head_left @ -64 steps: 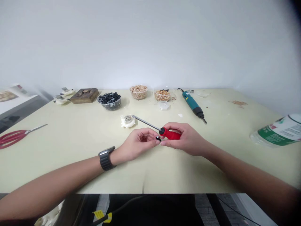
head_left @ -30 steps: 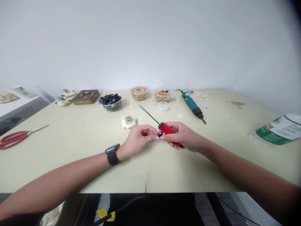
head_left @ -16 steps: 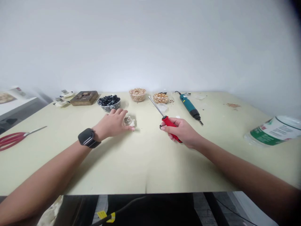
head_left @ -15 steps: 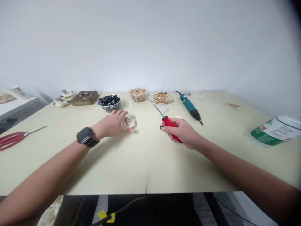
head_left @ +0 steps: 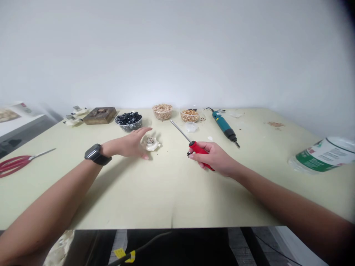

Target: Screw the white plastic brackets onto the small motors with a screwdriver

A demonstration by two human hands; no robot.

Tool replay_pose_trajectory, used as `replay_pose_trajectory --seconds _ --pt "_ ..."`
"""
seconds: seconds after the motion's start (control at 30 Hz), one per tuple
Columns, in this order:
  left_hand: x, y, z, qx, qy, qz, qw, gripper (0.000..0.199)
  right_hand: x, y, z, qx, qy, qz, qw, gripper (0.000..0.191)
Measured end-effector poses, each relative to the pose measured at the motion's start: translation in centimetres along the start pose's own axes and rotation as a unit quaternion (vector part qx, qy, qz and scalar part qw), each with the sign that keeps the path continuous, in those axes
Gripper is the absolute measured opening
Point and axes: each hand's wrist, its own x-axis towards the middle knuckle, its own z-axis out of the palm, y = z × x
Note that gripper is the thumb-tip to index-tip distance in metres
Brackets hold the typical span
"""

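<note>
My right hand (head_left: 212, 156) grips a red-handled screwdriver (head_left: 197, 149), its steel shaft pointing up and left across the table. A small black piece (head_left: 189, 154) shows at the handle's butt, by my fingertips. My left hand (head_left: 130, 145) lies open and low on the table, holding nothing. Its fingertips are just left of a white plastic part (head_left: 150, 143) with a metal centre, and I cannot tell whether they touch it. A black-strapped watch (head_left: 95, 154) sits on my left wrist.
Along the back stand a bowl of black pieces (head_left: 129, 119), two tubs of granules (head_left: 162, 111), a wooden block (head_left: 100, 115) and a teal power screwdriver (head_left: 223, 124). Red scissors (head_left: 16, 162) lie left; a bottle (head_left: 323, 155) lies right.
My left hand left the screwdriver, went to the white part, and has drawn back slightly left. The screwdriver's tip has swung left, and the white part has shifted slightly.
</note>
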Motion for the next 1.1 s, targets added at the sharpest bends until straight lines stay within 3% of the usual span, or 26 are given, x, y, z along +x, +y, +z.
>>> replay_pose_trajectory --seconds 0.07,0.2,0.3,0.43,0.57,0.67,0.8,0.97,1.1 --pt "0.1 0.1 0.4 -0.018 0.009 -0.025 0.999 0.122 0.0 0.0 0.0 -0.001 -0.003 -0.001 1.000 0.037" --pt "0.6 0.9 1.3 -0.053 0.039 -0.059 0.996 0.102 -0.1 0.0 0.0 0.000 -0.005 -0.001 1.000 0.036" --pt "0.8 1.1 1.5 -0.057 0.046 -0.044 0.996 0.084 -0.2 -0.1 0.1 -0.001 -0.002 -0.005 1.000 0.034" --pt "1.0 1.0 1.7 -0.037 0.039 -0.011 0.998 0.081 -0.2 -0.1 0.1 -0.001 -0.003 -0.007 1.000 0.035" --pt "1.1 1.6 2.1 -0.017 0.076 0.001 0.997 0.070 0.0 0.1 0.1 0.002 0.011 -0.007 1.000 0.038" --pt "1.0 2.7 2.4 -0.013 0.118 0.001 0.993 0.067 -0.1 0.1 0.1 0.001 0.026 -0.006 1.000 0.042" --pt "0.4 5.1 3.2 -0.080 0.151 0.031 0.985 0.074 -0.2 -0.2 0.3 0.009 0.030 -0.007 0.999 0.042" --pt "-0.4 8.0 4.7 -0.090 0.125 0.100 0.983 0.061 -0.4 -0.2 0.5 0.023 0.024 -0.013 0.999 0.040" --pt "-0.7 9.2 5.3 -0.088 0.119 0.102 0.984 0.052 -0.6 -0.3 0.7 0.012 0.013 -0.015 1.000 0.039"
